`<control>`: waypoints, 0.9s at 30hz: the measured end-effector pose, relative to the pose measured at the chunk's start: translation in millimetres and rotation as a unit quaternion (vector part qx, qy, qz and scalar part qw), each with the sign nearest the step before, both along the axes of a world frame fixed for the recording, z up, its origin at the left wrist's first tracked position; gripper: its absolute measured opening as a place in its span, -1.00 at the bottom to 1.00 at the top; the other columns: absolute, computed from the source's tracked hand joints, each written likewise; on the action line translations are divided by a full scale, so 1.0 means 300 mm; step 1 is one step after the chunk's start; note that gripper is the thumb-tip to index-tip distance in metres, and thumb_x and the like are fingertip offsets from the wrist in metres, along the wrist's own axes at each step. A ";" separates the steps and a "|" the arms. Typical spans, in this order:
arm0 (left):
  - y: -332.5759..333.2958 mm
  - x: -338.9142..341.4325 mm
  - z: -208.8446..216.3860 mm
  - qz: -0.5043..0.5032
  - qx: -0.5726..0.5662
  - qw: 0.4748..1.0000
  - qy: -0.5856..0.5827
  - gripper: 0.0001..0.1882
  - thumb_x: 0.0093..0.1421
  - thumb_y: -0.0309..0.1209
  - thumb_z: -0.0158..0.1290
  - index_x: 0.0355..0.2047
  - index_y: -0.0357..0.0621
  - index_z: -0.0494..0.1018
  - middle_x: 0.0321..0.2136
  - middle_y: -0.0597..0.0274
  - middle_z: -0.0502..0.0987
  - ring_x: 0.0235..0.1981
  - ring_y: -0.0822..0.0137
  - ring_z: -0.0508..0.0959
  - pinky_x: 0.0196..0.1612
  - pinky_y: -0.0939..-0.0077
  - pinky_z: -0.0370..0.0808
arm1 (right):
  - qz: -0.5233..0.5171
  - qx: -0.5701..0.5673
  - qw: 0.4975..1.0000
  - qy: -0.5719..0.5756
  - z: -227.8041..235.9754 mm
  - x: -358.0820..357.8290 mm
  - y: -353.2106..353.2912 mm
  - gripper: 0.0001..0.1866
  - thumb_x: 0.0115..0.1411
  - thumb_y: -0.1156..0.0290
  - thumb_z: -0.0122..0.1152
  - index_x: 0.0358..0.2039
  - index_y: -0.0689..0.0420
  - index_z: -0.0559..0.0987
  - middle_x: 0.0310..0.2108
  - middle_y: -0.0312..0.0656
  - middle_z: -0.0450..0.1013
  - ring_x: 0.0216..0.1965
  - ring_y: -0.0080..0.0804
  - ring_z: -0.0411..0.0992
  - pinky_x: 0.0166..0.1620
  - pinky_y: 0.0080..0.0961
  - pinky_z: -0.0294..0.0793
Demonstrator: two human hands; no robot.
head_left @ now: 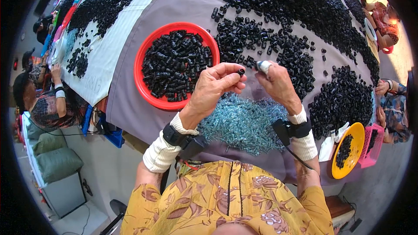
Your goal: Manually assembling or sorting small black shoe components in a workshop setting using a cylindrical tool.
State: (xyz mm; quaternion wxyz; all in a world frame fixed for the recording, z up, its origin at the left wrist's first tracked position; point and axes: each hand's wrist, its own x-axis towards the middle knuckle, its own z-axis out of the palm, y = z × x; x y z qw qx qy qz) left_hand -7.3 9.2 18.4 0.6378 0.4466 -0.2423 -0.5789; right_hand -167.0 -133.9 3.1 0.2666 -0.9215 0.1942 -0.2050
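Note:
My left hand [213, 87] is closed in a pinch on a small black plastic cap [241, 72], whose open round end shows at the fingertips. To its right, my right hand [278, 85] is closed with its fingers bent down, a white wrap on one finger; what it holds, if anything, is hidden. Between and below the hands lies a heap of small shiny bluish pieces [244, 124] that look like tiny springs. Left of my left hand stands a red basin [140, 67] full of black plastic pieces [176, 63]. Loose black pieces [287, 61] spread just beyond my right hand.
A large mass of black pieces [300, 4] covers the table's far side, with another heap [342, 100] at right. A yellow plate [355, 159], a pink basket [372, 150] and a white glove [331, 146] lie at the right edge. Other people sit at both sides.

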 end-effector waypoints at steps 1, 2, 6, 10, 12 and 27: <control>-0.002 -0.002 -0.004 -0.002 -0.001 1.000 0.007 -0.73 0.23 -0.50 0.00 -0.07 -0.33 0.39 -0.29 0.11 0.54 -0.34 0.39 0.56 -0.24 0.50 0.55 | -0.001 0.001 1.000 0.000 0.031 0.004 0.007 -0.88 0.04 0.49 0.15 -0.45 0.30 0.47 -0.53 -0.04 0.37 -0.46 -0.13 0.39 -0.34 -0.28 0.37; -0.004 -0.005 -0.006 -0.005 -0.002 1.000 0.014 -0.73 0.23 -0.50 0.00 -0.07 -0.33 0.39 -0.29 0.11 0.54 -0.34 0.39 0.56 -0.23 0.50 0.55 | -0.018 0.078 0.996 -0.029 0.062 0.009 0.016 -0.88 0.05 0.51 0.16 -0.42 0.30 0.49 -0.52 -0.05 0.39 -0.48 -0.19 0.40 -0.35 -0.35 0.38; -0.018 -0.026 0.001 -0.005 0.007 0.999 0.039 -0.73 0.23 -0.50 0.00 -0.07 -0.32 0.39 -0.29 0.11 0.54 -0.33 0.39 0.56 -0.23 0.49 0.55 | -0.049 0.239 0.962 -0.119 0.110 -0.003 0.028 -0.89 0.12 0.53 0.16 -0.33 0.26 0.57 -0.44 -0.20 0.50 -0.43 -0.50 0.45 -0.34 -0.60 0.41; -0.042 -0.052 0.020 -0.029 -0.011 0.998 0.056 -0.73 0.23 -0.49 -0.01 -0.06 -0.31 0.40 -0.30 0.11 0.54 -0.33 0.37 0.56 -0.24 0.49 0.55 | -0.053 0.301 0.928 -0.212 0.136 -0.001 0.053 -0.88 0.17 0.55 0.13 -0.28 0.23 0.57 -0.38 -0.32 0.52 -0.33 -0.62 0.45 -0.26 -0.65 0.43; -0.049 -0.063 0.025 -0.032 -0.016 0.997 0.064 -0.73 0.24 -0.49 -0.01 -0.06 -0.30 0.40 -0.30 0.10 0.55 -0.33 0.37 0.56 -0.24 0.48 0.55 | -0.051 0.301 0.923 -0.236 0.135 0.006 0.064 -0.88 0.17 0.55 0.12 -0.27 0.23 0.57 -0.38 -0.30 0.52 -0.33 -0.61 0.45 -0.26 -0.65 0.43; -0.069 -0.102 0.043 -0.047 -0.038 0.991 0.119 -0.75 0.25 -0.48 -0.03 -0.08 -0.31 0.39 -0.31 0.13 0.54 -0.35 0.40 0.56 -0.26 0.54 0.55 | -0.047 0.341 0.900 -0.266 0.137 0.003 0.093 -0.91 0.16 0.61 0.09 -0.31 0.24 0.51 -0.37 -0.29 0.45 -0.38 -0.60 0.42 -0.29 -0.64 0.45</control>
